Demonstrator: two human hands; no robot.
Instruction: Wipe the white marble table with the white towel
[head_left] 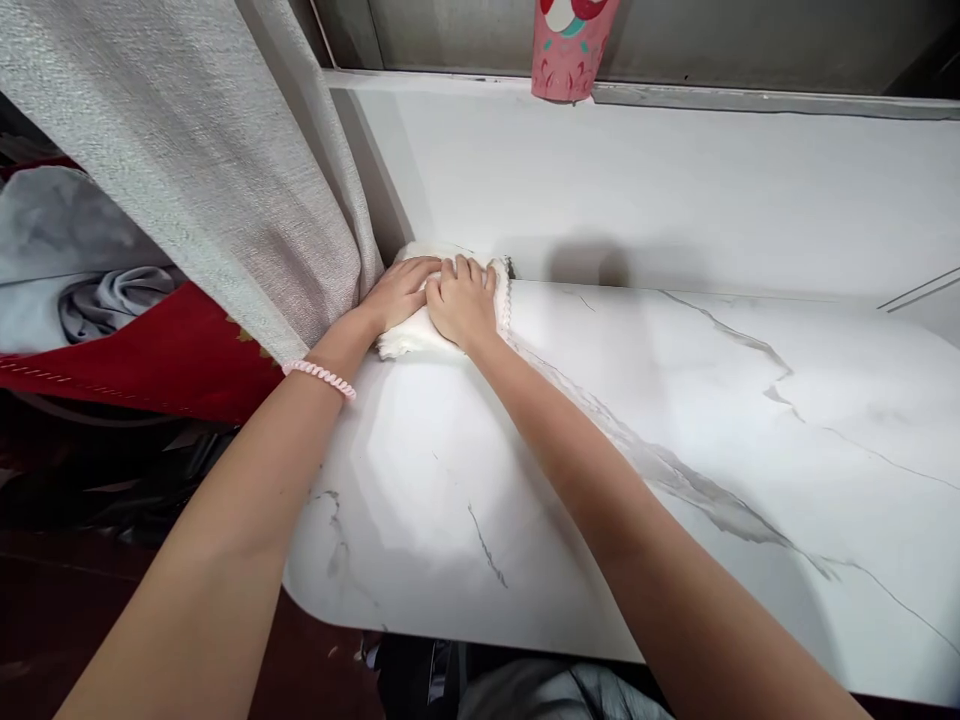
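Observation:
A folded white cloth (420, 335) lies on the white marble-patterned table (585, 400), at its far left corner against the wall. On the cloth's left part rests my left hand (401, 292), its fingers stretched out and pointing right. Beside it my right hand (463, 300) presses flat on the cloth's right part, fingers apart and pointing to the wall. The two hands nearly meet at the middle of the cloth. A pink coiled band (321, 376) circles my left wrist.
A grey curtain (225, 170) hangs at the left and reaches the table beside my left hand. Red fabric (172, 355) and grey cloth items lie beyond it. Above the table, a pink patterned object (571, 55) is at the window ledge (750, 98).

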